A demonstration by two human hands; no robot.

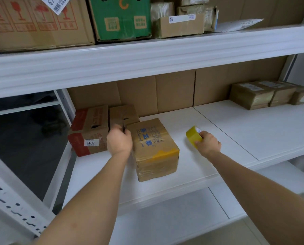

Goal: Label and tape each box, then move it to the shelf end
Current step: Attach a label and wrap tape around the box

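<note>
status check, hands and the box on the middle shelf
Right hand holds yellow tape roll. Left hand at left side of taped box, grip unclear. Red-and-brown boxes close by on left; shelf open on right.

The white shelf board (236,131) lies bare from the taped box (154,149) rightward to the three parcels (264,94) at its far end. Left of that box, red-printed cartons (89,131) crowd the corner. The upper shelf beam (147,62) limits headroom.

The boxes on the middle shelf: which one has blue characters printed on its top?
The taped brown box at the front, between the two hands. The red-and-brown boxes behind the left hand show no blue print.
</note>
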